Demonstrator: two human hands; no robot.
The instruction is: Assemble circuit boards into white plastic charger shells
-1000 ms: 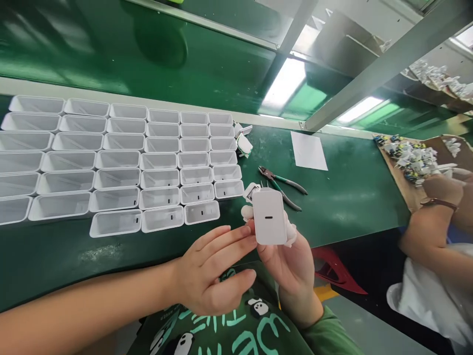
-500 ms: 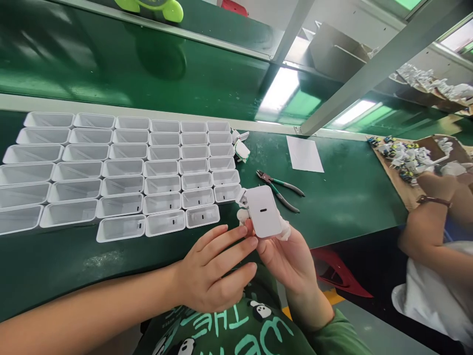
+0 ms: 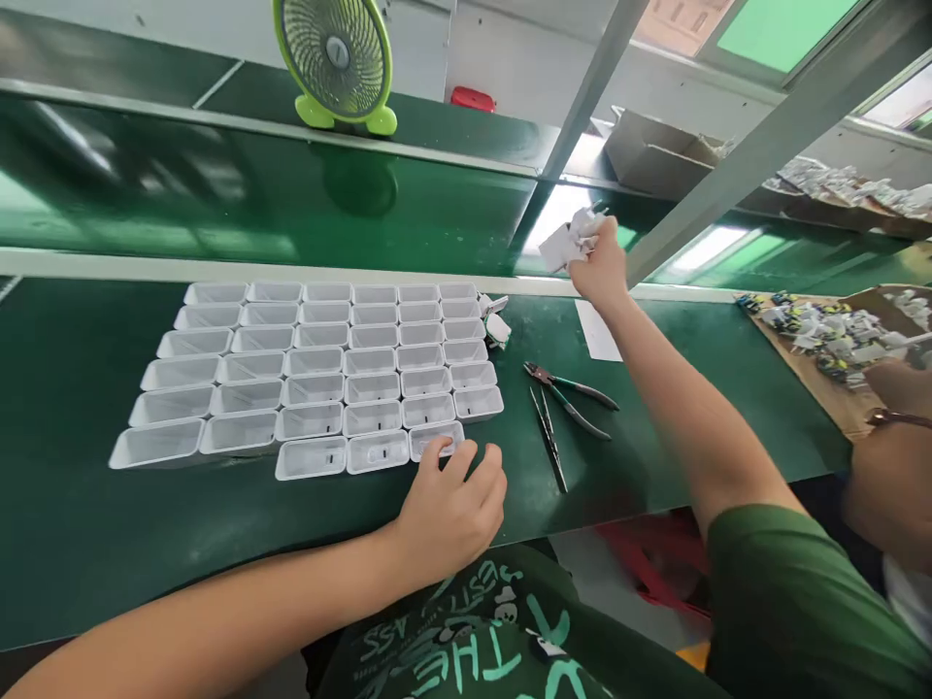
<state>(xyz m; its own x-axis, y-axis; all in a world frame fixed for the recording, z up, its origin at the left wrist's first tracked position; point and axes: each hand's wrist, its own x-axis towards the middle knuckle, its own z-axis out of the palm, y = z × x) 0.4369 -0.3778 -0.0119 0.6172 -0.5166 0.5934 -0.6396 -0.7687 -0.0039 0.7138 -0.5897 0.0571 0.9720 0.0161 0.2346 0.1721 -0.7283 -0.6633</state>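
Note:
My left hand (image 3: 455, 505) is palm down at the front right of the rows, fingers curled and apart. Its fingertips are at the rim of a white plastic charger casing (image 3: 437, 429), covering part of it. Up and to the right, my raised right hand (image 3: 603, 264) grips a white charger casing (image 3: 557, 249) with crumpled-looking white pieces (image 3: 584, 225) around it; some of this is behind the fingers. Several rows of open white casings (image 3: 240, 432) cover the bench to the left, some with a small dark slot. Pliers (image 3: 572, 400) and tweezers (image 3: 551, 442) lie right of my left hand.
White and green parts (image 3: 498, 325) sit at the rows' far right corner. A white paper sheet (image 3: 598, 332) lies behind my right forearm. Farther right, a co-worker's arm (image 3: 899, 388) is beside a cardboard tray of parts (image 3: 815, 388). A green fan (image 3: 339, 58) stands on the shelf.
My right hand has lifted away, up and forward, with the white casing. My left hand has come off it onto the front right casing. The tweezers are now uncovered; the view has shifted.

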